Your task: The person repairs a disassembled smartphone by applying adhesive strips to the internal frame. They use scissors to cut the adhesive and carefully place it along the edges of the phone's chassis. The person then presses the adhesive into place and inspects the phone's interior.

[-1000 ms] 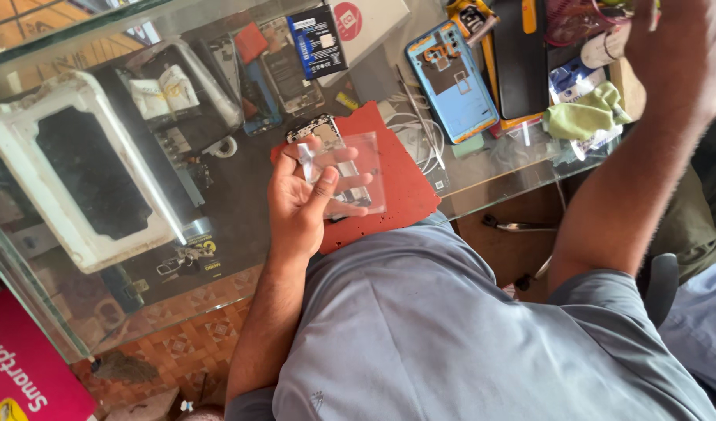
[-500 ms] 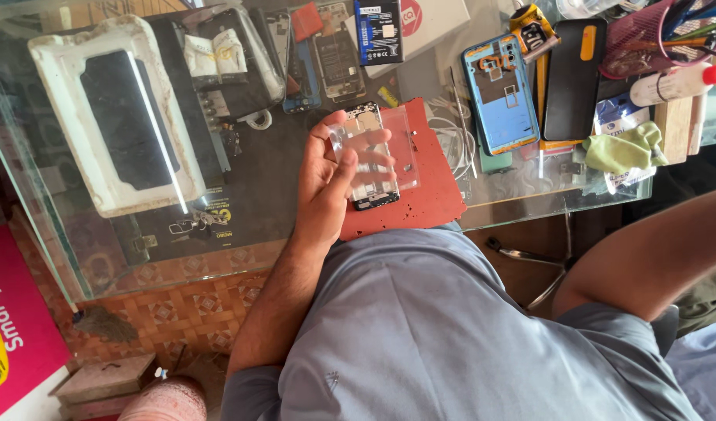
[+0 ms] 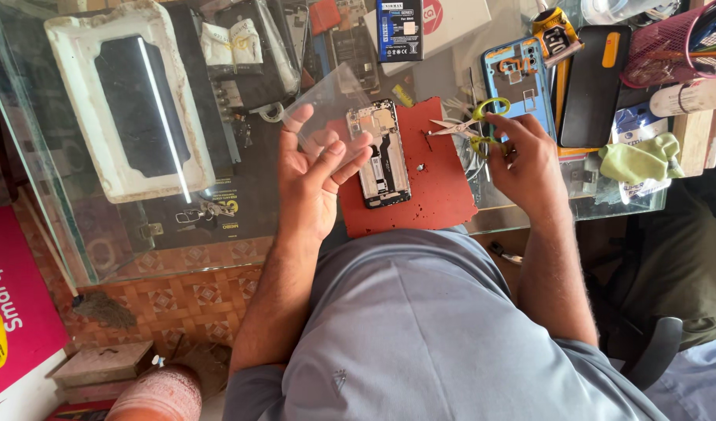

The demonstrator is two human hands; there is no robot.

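My left hand (image 3: 311, 175) holds a clear plastic sheet (image 3: 327, 109) above the left edge of a red work mat (image 3: 436, 195). An opened phone with its insides showing (image 3: 381, 152) lies on the mat just right of that hand. My right hand (image 3: 525, 160) rests at the mat's right edge, its fingers on the yellow-green handles of a pair of scissors (image 3: 471, 125) that lies on the glass.
The glass counter (image 3: 217, 234) carries a blue phone back (image 3: 517, 74), a black phone (image 3: 595, 82), a battery pack (image 3: 398, 30), a green cloth (image 3: 642, 160) and a pink mesh basket (image 3: 677, 39). A white foam tray (image 3: 128, 101) sits beneath the glass at left.
My right hand came down from the upper right onto the scissors. The left hand lifted the clear sheet off the opened phone, which now lies uncovered on the mat.
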